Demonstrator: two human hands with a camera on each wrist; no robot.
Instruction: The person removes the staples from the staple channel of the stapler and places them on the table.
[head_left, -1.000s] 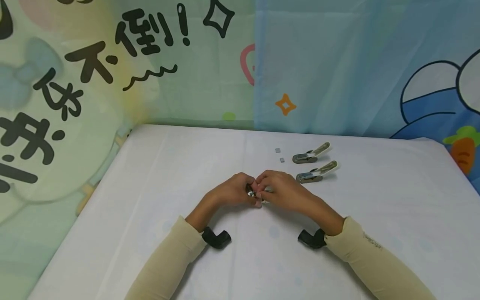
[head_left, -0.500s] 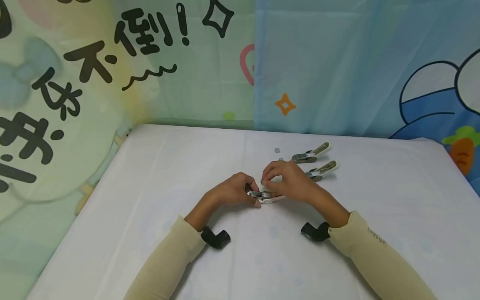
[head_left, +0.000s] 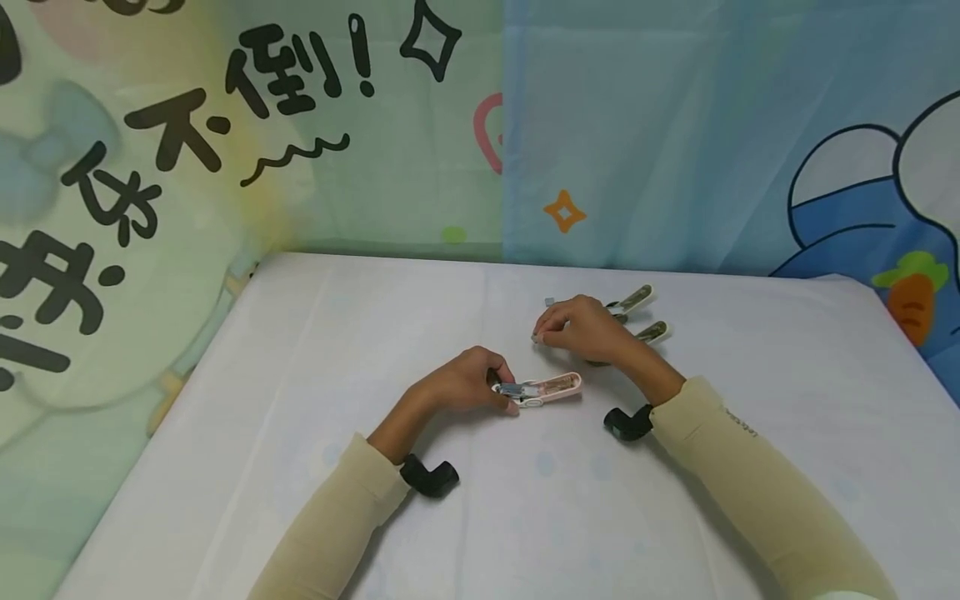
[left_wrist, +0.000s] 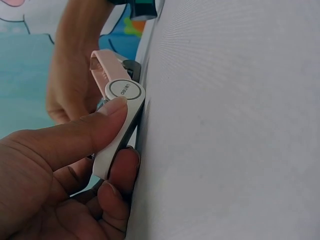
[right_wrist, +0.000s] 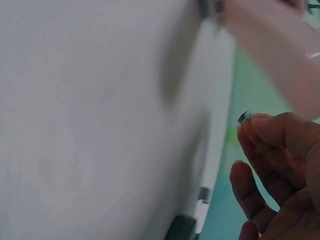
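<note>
My left hand [head_left: 468, 383] holds a small stapler [head_left: 558, 386] by its white and metal end, thumb beside the round logo in the left wrist view. Its pink top arm [left_wrist: 107, 67] is swung back and points right, leaving the metal part bare. Up and to the right, my right hand [head_left: 581, 325] pinches a short staple strip [right_wrist: 244, 117] between thumb and fingertips, apart from the stapler. That pink arm shows large and blurred in the right wrist view. Behind the right hand lie two more staplers, the far one [head_left: 633, 302] and the near one [head_left: 652, 332], both partly hidden.
Another small grey staple strip [head_left: 550, 302] lies on the white-covered table [head_left: 375, 308], just past the right hand. Printed curtains [head_left: 637, 125] hang behind the table's far edge. Each wrist carries a black camera mount, such as the left one [head_left: 430, 477].
My right hand has moved away from the stapler, back and to the right, with a staple strip in its fingers. My left hand keeps its grip and place; the pink arm is uncovered.
</note>
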